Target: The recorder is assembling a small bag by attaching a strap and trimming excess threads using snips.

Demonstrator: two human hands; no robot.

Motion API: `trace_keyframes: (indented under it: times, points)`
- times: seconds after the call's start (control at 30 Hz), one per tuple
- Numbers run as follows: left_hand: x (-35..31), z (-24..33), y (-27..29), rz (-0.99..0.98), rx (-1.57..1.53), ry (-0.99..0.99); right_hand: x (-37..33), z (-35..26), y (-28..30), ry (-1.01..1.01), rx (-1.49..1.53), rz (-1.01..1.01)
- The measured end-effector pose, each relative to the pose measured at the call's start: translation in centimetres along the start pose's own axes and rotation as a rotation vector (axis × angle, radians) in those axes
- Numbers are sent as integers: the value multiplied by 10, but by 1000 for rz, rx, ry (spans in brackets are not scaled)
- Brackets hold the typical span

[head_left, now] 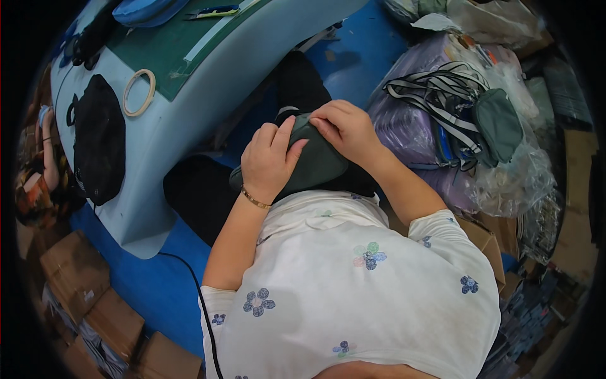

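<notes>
While seated, both hands (303, 155) clasp a grey-green pouch (315, 164).

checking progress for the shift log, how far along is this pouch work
Looks done: one grey-green pouch with striped straps lies on the plastic-wrapped pile at the right. In hand: both hands grip another grey-green pouch on the lap, the left hand clasping its left end, the right hand pinching its top edge. Left: this pouch shows no strap; black pieces lie on the table.
</notes>
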State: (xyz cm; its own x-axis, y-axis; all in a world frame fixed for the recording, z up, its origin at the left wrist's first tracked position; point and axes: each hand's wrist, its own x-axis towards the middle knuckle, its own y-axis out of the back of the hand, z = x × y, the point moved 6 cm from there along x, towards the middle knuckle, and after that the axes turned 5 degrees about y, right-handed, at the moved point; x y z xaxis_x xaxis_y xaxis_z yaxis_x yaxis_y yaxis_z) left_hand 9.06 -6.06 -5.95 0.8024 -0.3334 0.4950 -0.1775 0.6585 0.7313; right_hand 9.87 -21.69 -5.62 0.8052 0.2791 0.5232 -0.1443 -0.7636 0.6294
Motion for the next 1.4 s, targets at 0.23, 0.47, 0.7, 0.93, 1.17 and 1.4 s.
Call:
trace_keyframes:
  times: [0.23,0.47,0.7,0.93,1.17,1.4]
  points:
    - [-9,-6,8,-117,-133,0,-32,10,-36,-730,1104,-309]
    - [-26,13,42,57,-131,-217,-2,3,-20,-96,645,-385]
    - [-49,35,74,94,-51,-459,6,-25,-32,125,795,-700]
    - [-55,33,77,54,-95,-380,9,-52,-34,311,561,-627]
    - [-51,41,71,18,-11,-332,0,-63,-36,547,239,-440]
    - [-35,12,82,-285,-331,52,-23,-56,-7,671,132,-152]
